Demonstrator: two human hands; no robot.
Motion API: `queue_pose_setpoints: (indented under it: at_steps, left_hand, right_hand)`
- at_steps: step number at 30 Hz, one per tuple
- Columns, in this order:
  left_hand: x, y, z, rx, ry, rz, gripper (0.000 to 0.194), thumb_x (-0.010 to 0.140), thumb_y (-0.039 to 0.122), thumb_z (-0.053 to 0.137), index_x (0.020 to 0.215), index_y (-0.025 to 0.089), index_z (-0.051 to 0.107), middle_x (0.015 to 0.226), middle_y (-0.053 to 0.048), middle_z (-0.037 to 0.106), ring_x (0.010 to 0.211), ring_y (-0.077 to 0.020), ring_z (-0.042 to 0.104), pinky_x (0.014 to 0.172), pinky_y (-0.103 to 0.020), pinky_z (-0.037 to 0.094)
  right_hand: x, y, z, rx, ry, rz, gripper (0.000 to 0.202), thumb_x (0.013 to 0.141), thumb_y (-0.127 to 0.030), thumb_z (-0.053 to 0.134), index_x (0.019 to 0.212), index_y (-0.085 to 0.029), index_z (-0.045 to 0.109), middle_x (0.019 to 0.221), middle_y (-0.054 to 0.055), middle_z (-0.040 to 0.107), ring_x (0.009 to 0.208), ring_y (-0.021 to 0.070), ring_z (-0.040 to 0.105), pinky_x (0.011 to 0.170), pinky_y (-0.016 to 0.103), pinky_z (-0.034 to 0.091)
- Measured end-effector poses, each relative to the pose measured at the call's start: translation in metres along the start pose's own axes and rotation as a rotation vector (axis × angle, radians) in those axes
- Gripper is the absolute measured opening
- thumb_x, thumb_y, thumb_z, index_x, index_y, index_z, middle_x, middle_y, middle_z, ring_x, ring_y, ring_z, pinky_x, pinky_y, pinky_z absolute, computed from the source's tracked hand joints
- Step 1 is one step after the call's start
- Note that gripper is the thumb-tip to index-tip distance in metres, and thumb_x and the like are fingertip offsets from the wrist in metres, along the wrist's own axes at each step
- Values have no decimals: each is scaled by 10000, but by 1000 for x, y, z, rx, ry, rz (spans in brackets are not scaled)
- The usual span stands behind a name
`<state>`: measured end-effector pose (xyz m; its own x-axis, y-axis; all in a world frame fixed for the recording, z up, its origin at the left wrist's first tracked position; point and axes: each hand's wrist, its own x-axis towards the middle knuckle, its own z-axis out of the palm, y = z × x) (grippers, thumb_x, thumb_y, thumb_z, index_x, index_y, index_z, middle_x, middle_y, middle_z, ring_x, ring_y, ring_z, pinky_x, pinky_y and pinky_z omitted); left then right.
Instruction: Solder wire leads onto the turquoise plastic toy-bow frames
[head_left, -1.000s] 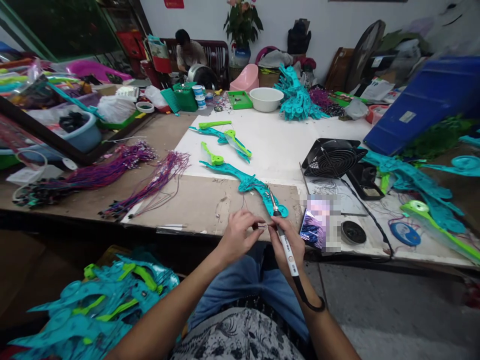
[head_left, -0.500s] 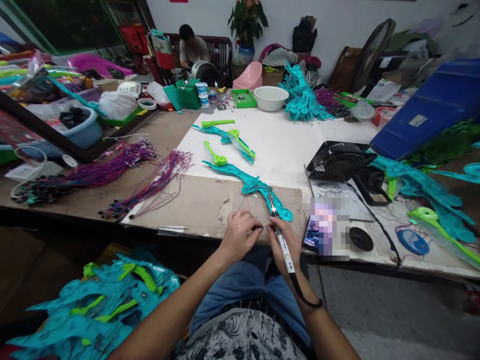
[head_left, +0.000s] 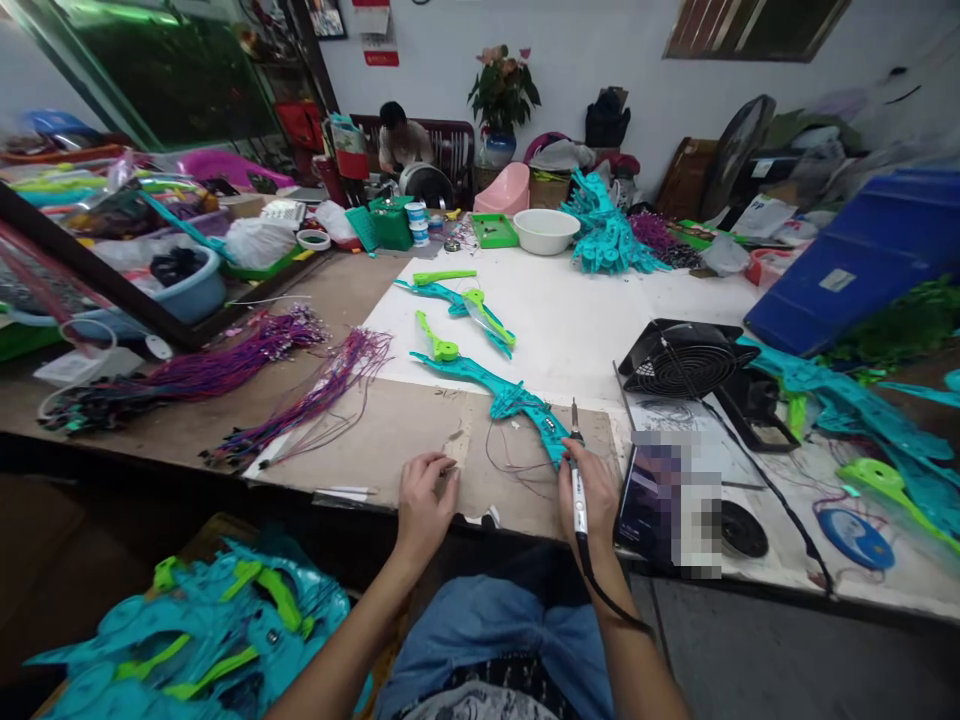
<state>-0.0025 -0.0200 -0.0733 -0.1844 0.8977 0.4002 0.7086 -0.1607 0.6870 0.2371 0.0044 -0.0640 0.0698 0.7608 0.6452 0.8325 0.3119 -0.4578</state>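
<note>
My right hand [head_left: 592, 490] is wrapped round a white soldering iron [head_left: 579, 503], its metal tip pointing up and away. The fingertips also touch the near end of a teal plastic bow-shaped part [head_left: 517, 397] that has a green piece [head_left: 444, 350] at its far left. Thin wires [head_left: 517, 468] loop from this part over the brown board [head_left: 405, 410]. To the left, my left hand [head_left: 427, 497] is at the table's front edge, thumb and fingers pinched together on something small and dark that I cannot make out.
Bundles of purple and red wires [head_left: 225, 365] lie at the left. At the right are a black fan [head_left: 682, 358], a phone [head_left: 649, 510] and a blue bin [head_left: 862, 255]. More teal parts [head_left: 202, 630] are piled below left. A person [head_left: 405, 140] sits at the back.
My hands have moved apart, the left one leftward and the right one slightly rightward with the soldering iron. The iron's tip has left the teal part, and the camera view has tilted up.
</note>
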Motion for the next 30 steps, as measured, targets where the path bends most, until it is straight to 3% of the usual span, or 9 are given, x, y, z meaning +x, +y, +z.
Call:
queue_pose_setpoints:
  at_steps: [5, 10, 12, 15, 17, 19, 24, 27, 30]
  left_hand:
    - [20, 2, 0, -187, -7, -209, 173, 807, 303, 591, 893, 183, 680, 940, -85, 660, 932, -235, 600, 873, -408, 486]
    - [54, 16, 13, -724, -122, -714, 367, 755, 331, 667, 1059, 126, 642, 1060, -136, 670, 902, -205, 649, 753, -319, 534]
    - [69, 23, 21, -828, -136, -808, 447, 739, 306, 699, 1135, 117, 611, 1128, -153, 652, 917, -198, 655, 757, -305, 535]
    - [98, 23, 27, -647, -97, -698, 472, 749, 287, 695, 1184, 129, 602, 1168, -144, 641, 950, -210, 648, 809, -331, 530]
    - [125, 16, 24, -363, -9, -585, 435, 769, 283, 671, 1178, 149, 612, 1193, -122, 633, 1046, -229, 618, 912, -356, 495]
    - [157, 5, 18, -104, 78, -558, 415, 779, 287, 663, 1174, 174, 609, 1250, -107, 607, 1190, -244, 547, 1020, -362, 424]
    - [221, -15, 23, 31, 111, -789, 539, 789, 419, 671, 1214, 123, 523, 1276, -209, 577, 1240, -323, 519, 1008, -431, 418]
    - [238, -17, 43, 58, 119, -919, 678, 724, 456, 734, 1233, 93, 471, 1267, -265, 565, 1211, -369, 535, 947, -462, 455]
    - [247, -19, 57, 51, 125, -992, 777, 673, 345, 797, 1294, 99, 398, 1212, -241, 607, 1147, -341, 585, 874, -413, 497]
  right_hand:
    - [7, 10, 3, -107, -97, -38, 309, 914, -270, 494, 1184, -181, 614, 1043, 102, 702, 948, 241, 658, 844, 385, 497]
    - [6, 7, -3, -31, -168, -98, 352, 922, -322, 489, 1221, -158, 579, 1077, 112, 706, 919, 224, 685, 794, 341, 530]
    - [3, 3, -5, 11, -194, -98, 356, 920, -323, 501, 1235, -169, 566, 1092, 105, 703, 937, 213, 685, 798, 325, 532]
    - [-4, 2, -4, 6, -141, -107, 358, 914, -365, 527, 1218, -181, 570, 1081, 99, 706, 959, 228, 675, 835, 365, 521]
    - [-11, 5, -1, -24, -77, -93, 375, 908, -400, 540, 1208, -178, 575, 1082, 104, 705, 982, 248, 662, 872, 413, 501]
    - [-17, 10, 2, -36, -57, -72, 391, 903, -406, 547, 1218, -176, 572, 1105, 107, 698, 1017, 256, 646, 901, 433, 481]
    - [-22, 11, 7, -65, -98, -46, 441, 892, -469, 545, 1232, -188, 567, 1137, 111, 682, 1021, 260, 639, 866, 410, 466]
    - [-20, 7, 8, -73, -115, -65, 451, 908, -503, 494, 1225, -189, 562, 1122, 122, 675, 1051, 271, 624, 852, 403, 457]
    - [-19, 5, 10, -76, -137, -118, 432, 918, -478, 468, 1225, -185, 548, 1110, 130, 669, 1097, 286, 596, 846, 405, 445]
